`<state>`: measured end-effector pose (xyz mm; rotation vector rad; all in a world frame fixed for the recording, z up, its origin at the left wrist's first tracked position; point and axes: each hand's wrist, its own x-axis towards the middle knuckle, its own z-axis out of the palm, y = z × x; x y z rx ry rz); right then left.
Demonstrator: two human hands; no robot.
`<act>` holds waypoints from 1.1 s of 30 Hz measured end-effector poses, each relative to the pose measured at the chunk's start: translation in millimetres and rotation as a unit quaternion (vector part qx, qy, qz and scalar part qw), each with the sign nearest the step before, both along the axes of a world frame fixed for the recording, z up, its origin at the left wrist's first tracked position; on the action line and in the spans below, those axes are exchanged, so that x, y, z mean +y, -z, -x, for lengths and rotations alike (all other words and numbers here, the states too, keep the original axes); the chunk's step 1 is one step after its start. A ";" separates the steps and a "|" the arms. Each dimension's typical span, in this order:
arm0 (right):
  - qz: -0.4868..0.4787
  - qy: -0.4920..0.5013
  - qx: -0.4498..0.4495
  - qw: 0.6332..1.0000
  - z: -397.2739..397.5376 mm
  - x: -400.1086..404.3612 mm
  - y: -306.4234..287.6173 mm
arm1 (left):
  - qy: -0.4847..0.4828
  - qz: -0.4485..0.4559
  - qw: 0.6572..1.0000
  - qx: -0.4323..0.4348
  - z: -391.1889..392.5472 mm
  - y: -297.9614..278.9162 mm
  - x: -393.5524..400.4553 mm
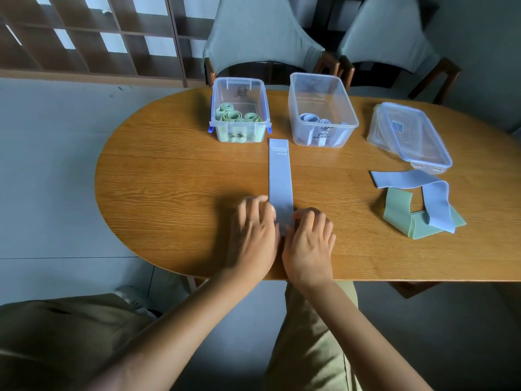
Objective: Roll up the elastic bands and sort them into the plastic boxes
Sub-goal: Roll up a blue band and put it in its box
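A blue elastic band (279, 179) lies flat and straight on the wooden table (169, 187), running from my hands toward the boxes. My left hand (253, 235) and my right hand (308, 244) sit at its near end, one on each side, fingers curled onto the band's edges. The near end is hidden under my fingers. Behind stand two clear plastic boxes: the left box (239, 108) holds several rolled green bands (238, 115), the right box (321, 108) holds rolled blue bands (313, 119).
At the right lie a loose blue band (417, 187) draped over a loose green band (400, 213). Two stacked clear lids (408, 134) rest at the far right. Two chairs (262, 38) stand behind the table. The table's near edge is just below my wrists.
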<state>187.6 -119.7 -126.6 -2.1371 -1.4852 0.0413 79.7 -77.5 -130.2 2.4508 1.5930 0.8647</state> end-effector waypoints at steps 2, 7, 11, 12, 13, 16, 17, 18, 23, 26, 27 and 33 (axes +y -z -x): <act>0.001 0.004 0.003 1.000 -1.4 6.0 0.3 | -0.017 -0.001 1.000 0.009 -4.1 -1.1 5.5; 0.015 -0.001 -0.002 1.000 -3.8 24.3 -1.1 | -0.050 0.000 0.998 0.026 -12.9 -2.7 20.4; 0.026 0.010 -0.011 1.000 -6.0 38.6 -1.5 | -0.069 0.002 0.997 0.029 -21.5 -3.4 33.9; 0.029 0.014 -0.012 0.999 -6.5 41.9 -1.7 | -0.073 0.001 0.997 0.030 -23.8 -3.6 36.6; 0.032 0.015 -0.013 0.999 -6.9 45.2 -2.4 | -0.076 -0.002 0.997 0.034 -25.8 -3.1 39.2; 0.044 0.012 -0.007 0.999 -8.1 55.0 -5.4 | -0.090 -0.011 0.995 0.052 -31.5 -1.1 50.2; 0.047 0.011 -0.005 0.999 -9.2 59.2 -6.3 | -0.098 -0.009 0.994 0.053 -33.5 -1.0 54.9; 0.050 0.011 -0.004 0.999 -10.1 63.6 -7.3 | -0.106 -0.007 0.993 0.053 -35.1 -1.0 59.2; 0.058 0.016 -0.001 0.998 -10.1 82.0 -20.6 | -0.106 0.006 0.993 0.054 -44.0 -4.8 80.6; 0.073 0.024 -0.004 0.997 -15.3 97.0 -19.8 | -0.089 0.013 0.995 0.041 -47.1 -7.8 94.4; 0.079 0.027 -0.006 0.997 -17.8 103.7 -17.6 | -0.083 0.014 0.996 0.037 -48.0 -8.4 99.6; 0.080 0.041 -0.041 0.995 -25.3 139.2 -14.4 | -0.071 0.022 0.996 0.046 -54.0 -18.4 125.1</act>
